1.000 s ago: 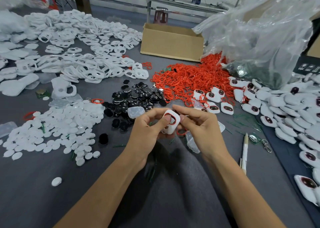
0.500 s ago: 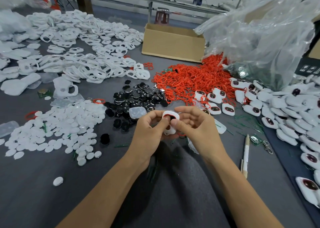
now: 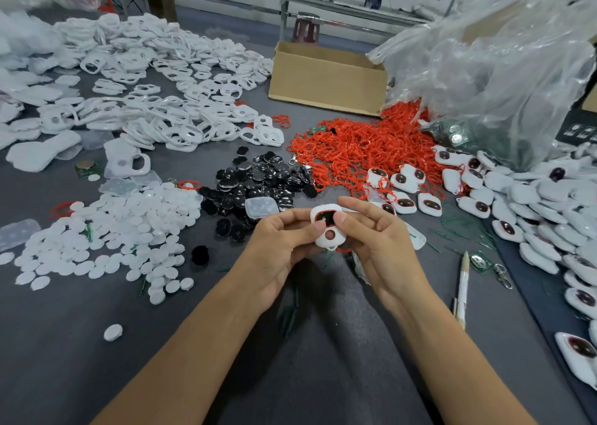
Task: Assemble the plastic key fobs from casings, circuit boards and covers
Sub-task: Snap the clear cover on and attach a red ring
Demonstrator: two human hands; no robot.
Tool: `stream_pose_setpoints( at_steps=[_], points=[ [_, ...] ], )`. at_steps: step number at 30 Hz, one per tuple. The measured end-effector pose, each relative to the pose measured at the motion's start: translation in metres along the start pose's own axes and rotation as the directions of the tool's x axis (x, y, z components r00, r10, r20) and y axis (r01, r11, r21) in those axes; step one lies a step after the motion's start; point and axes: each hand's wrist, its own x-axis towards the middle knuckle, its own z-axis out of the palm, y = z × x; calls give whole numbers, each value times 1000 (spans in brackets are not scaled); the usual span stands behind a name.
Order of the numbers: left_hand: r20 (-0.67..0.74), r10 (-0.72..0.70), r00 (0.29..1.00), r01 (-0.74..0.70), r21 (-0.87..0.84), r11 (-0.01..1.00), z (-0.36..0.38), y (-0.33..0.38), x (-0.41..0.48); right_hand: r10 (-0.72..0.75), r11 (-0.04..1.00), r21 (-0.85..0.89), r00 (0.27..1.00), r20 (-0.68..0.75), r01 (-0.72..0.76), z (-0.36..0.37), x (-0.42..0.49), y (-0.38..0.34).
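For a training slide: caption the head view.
Left hand and right hand grip a white key fob amid white casings, red rings, black covers.

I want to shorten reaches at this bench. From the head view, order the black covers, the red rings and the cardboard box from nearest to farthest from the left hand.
From the left hand, holding the key fob:
1. Black covers, just beyond it, slightly left.
2. Red rings, farther back, to the right.
3. Cardboard box, at the far back.
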Motion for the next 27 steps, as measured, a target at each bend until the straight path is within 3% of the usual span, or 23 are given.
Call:
stream_pose_setpoints(
  at_steps=[8,16,19,23,25,27],
  points=[
    [7,7,1000,-8,24,1000,0,0,0,-9,1000,24,1000,0,9,-2,-1,-1],
    [96,-18,995,24,-71,997,-2,5,0,76,964,239,982,171,-116,-7,1,-2],
    [79,1,997,3,-59,998,-2,4,0,82,961,247,980,184,-127,-8,0,-3],
    [-110,147,983,-138,81,987,3,-6,-1,-33,994,102,997,72,26,-3,-4,-3],
    [-201,239,950,-201,189,961,6,-10,-2,-156,983,-93,988,3,155,-1,-7,-2],
    [-209,250,946,-203,221,954,10,-13,-3,-305,905,-319,952,-22,282,3,-9,1]
  ],
)
